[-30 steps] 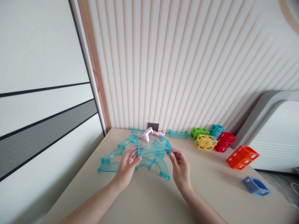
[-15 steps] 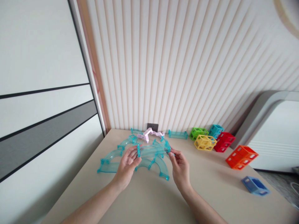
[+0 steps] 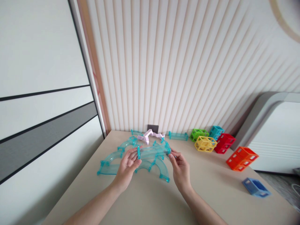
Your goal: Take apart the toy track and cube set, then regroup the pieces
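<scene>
Between my two hands is a straight, see-through teal track piece [image 3: 152, 152], raised above other track pieces. My left hand [image 3: 128, 165] is closed on its left end, thumb in front and fingers behind. At the right end, my right hand [image 3: 180, 165] pinches it between thumb and fingers. Beneath and around it lie more teal pieces: a curved one [image 3: 162, 167] at the front, a straight one [image 3: 109, 168] at the left and another curve [image 3: 114, 154] behind that. Pale purple angular pieces [image 3: 147, 136] lie behind the held track.
Farther back on the beige table [image 3: 150, 200] is another straight teal piece [image 3: 178, 136]. Open-frame blocks stand at the right: green [image 3: 198, 134], yellow [image 3: 205, 143], teal [image 3: 216, 132], red [image 3: 224, 143], orange [image 3: 242, 158] and blue [image 3: 256, 187]. A ribbed wall [image 3: 154, 68] with a dark socket [image 3: 152, 128] rises behind.
The view has shifted very slightly. Both hands keep the same hold on the teal track piece, and nothing on the table has visibly moved.
</scene>
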`<state>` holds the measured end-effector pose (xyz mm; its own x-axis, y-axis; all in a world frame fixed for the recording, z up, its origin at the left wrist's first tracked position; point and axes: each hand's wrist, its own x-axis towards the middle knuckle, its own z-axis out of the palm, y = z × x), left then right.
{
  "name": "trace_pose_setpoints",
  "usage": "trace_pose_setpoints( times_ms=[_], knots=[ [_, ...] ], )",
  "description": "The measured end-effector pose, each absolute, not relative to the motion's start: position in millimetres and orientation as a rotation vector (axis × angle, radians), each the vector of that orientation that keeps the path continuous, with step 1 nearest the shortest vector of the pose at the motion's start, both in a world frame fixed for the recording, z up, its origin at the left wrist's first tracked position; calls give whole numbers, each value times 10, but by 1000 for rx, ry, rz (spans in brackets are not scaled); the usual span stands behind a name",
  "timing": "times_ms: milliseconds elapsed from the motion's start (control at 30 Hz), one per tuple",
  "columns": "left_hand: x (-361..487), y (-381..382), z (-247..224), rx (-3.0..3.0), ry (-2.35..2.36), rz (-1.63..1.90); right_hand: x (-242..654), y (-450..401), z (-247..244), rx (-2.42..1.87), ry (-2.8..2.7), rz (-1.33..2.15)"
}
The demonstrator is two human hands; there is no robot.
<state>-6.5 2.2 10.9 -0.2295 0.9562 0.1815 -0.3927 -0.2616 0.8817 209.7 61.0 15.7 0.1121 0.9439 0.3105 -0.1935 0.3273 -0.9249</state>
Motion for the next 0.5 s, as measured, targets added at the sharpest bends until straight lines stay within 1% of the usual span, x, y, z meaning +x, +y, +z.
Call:
trace_pose_setpoints(
  times_ms=[133, 233, 333, 500],
  knots=[
    [-77, 27, 79, 964, 884, 1683, 2103, 614, 162, -841, -1141, 991],
    [-68, 19, 105, 981, 894, 1682, 2111, 631, 185, -849, -1187, 905],
    [-22, 34, 190, 984, 899, 1678, 2135, 661, 221, -897, -1197, 804],
    [137, 263, 385, 1068, 859, 1629, 2233, 783, 295, -935, -1144, 775]
  ],
)
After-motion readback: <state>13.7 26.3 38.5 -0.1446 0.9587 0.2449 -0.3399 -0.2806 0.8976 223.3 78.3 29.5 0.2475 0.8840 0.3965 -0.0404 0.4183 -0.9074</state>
